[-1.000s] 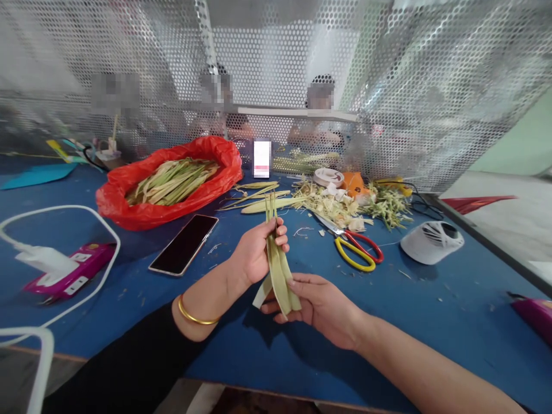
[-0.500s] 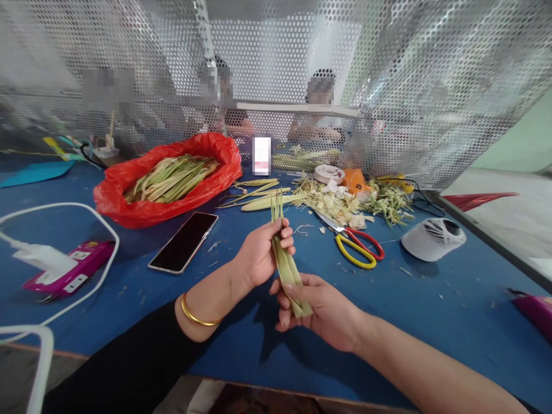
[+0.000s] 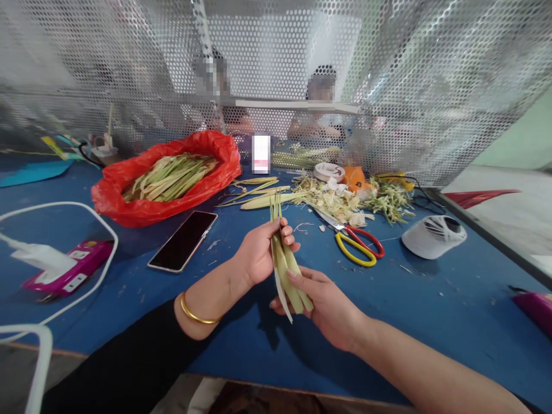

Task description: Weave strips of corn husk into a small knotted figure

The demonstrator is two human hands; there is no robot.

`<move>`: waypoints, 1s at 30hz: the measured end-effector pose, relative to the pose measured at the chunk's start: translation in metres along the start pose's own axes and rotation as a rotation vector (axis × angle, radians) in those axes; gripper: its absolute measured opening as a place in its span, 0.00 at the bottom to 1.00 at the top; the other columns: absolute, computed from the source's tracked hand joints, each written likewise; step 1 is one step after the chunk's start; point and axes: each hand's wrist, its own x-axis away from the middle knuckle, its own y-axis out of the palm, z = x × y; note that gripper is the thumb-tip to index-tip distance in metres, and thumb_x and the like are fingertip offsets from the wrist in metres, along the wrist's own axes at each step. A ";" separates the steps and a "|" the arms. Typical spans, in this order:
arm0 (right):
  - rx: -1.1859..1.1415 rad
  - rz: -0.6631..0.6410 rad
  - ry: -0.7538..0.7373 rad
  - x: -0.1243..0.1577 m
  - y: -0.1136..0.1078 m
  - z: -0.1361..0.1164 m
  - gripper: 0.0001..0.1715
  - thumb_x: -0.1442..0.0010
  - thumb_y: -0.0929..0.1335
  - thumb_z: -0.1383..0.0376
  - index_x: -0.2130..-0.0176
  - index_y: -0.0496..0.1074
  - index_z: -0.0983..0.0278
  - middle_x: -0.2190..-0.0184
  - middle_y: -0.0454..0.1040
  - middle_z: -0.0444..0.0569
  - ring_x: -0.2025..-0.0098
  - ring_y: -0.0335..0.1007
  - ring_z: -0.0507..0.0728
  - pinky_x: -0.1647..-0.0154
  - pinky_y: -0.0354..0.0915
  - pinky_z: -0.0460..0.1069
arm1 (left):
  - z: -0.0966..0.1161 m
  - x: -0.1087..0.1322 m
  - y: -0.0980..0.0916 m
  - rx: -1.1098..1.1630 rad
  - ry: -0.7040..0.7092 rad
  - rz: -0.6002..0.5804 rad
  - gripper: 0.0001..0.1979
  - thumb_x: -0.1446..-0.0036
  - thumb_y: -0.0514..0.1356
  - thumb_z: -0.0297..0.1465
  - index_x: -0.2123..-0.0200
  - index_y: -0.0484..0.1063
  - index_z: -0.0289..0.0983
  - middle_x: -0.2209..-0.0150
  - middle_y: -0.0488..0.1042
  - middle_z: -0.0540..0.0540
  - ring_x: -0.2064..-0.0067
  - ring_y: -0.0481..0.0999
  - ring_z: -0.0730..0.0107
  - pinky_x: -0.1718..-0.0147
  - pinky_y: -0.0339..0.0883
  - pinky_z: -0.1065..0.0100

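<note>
Caller: And we're live at the blue table [image 3: 414, 305]! How's the grip?

Me: My left hand [image 3: 263, 248] is clamped round the narrow end of the leaf bundle [image 3: 285, 269], thin tips poking up above my fist. My right hand [image 3: 322, 302] has it lower down: thumb across the front, fingers behind the broad ends.

Caller: So the bundle hangs between the two, off the tabletop! What makes for a clean hold here?

Me: The left pinch should do the anchoring, I reckon, firm enough that no strip slips. The right thumb wants a light, flat touch; press too hard and a thin blade could crease or split.

Caller: And that pale strip [image 3: 283, 296] standing away on the left?

Me: That's the one to watch! Squaring its edge to the others would help the bundle lie even.

Caller: Further out?

Me: Loose leaf strips [image 3: 273, 202] lie just beyond my left fist, scissors [image 3: 338, 226] to the right, clear of my fingers. Past them, a heap of scraps [image 3: 332, 204]; over on the left, the red bag [image 3: 142, 215], well filled with leaves [image 3: 176, 177].
</note>
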 end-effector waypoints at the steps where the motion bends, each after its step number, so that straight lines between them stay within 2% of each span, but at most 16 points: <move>1: 0.010 -0.018 0.009 0.000 0.001 0.001 0.19 0.45 0.72 0.54 0.63 0.70 0.67 0.72 0.77 0.49 0.70 0.77 0.57 0.69 0.69 0.49 | 0.000 0.000 0.001 -0.009 0.018 0.007 0.12 0.35 0.48 0.26 0.71 0.65 0.34 0.78 0.62 0.54 0.79 0.65 0.79 0.72 0.71 0.70; 4: 0.023 -0.087 0.028 0.001 0.001 0.002 0.19 0.42 0.70 0.54 0.63 0.70 0.68 0.70 0.77 0.52 0.72 0.77 0.57 0.72 0.70 0.49 | 0.000 0.001 0.002 -0.045 0.079 0.015 0.12 0.35 0.49 0.26 0.71 0.65 0.35 0.78 0.62 0.54 0.79 0.65 0.79 0.72 0.71 0.70; 10: -0.038 -0.164 0.035 0.001 -0.003 0.001 0.16 0.40 0.68 0.58 0.61 0.73 0.70 0.76 0.70 0.43 0.78 0.72 0.51 0.75 0.69 0.47 | 0.003 -0.001 0.000 -0.098 0.139 0.002 0.11 0.35 0.49 0.27 0.70 0.64 0.35 0.78 0.61 0.55 0.80 0.63 0.79 0.73 0.70 0.70; 15: -0.065 -0.192 0.076 0.000 -0.003 0.002 0.17 0.41 0.69 0.57 0.62 0.73 0.70 0.74 0.73 0.47 0.78 0.71 0.51 0.76 0.68 0.47 | 0.003 -0.003 -0.002 -0.098 0.130 0.002 0.11 0.35 0.49 0.27 0.70 0.64 0.35 0.78 0.60 0.55 0.80 0.62 0.80 0.74 0.70 0.71; 20: -0.037 -0.173 0.081 0.000 -0.003 0.002 0.16 0.47 0.73 0.58 0.66 0.73 0.70 0.78 0.69 0.41 0.81 0.67 0.48 0.79 0.65 0.44 | 0.002 -0.004 -0.001 -0.097 0.130 0.010 0.11 0.35 0.49 0.26 0.71 0.64 0.35 0.78 0.60 0.55 0.81 0.62 0.80 0.74 0.70 0.71; 24: -0.011 -0.165 0.107 0.000 -0.002 0.001 0.18 0.49 0.74 0.57 0.67 0.72 0.69 0.74 0.74 0.47 0.80 0.69 0.49 0.79 0.65 0.45 | 0.002 -0.004 -0.001 -0.092 0.120 0.021 0.11 0.35 0.49 0.26 0.71 0.64 0.35 0.79 0.60 0.55 0.81 0.61 0.80 0.74 0.69 0.71; 30: 0.031 -0.106 0.133 0.002 0.001 0.003 0.17 0.49 0.73 0.57 0.66 0.71 0.68 0.82 0.64 0.38 0.84 0.58 0.46 0.83 0.60 0.44 | 0.001 -0.002 0.000 -0.042 0.087 0.025 0.12 0.34 0.48 0.26 0.71 0.64 0.35 0.79 0.58 0.56 0.82 0.59 0.82 0.77 0.66 0.73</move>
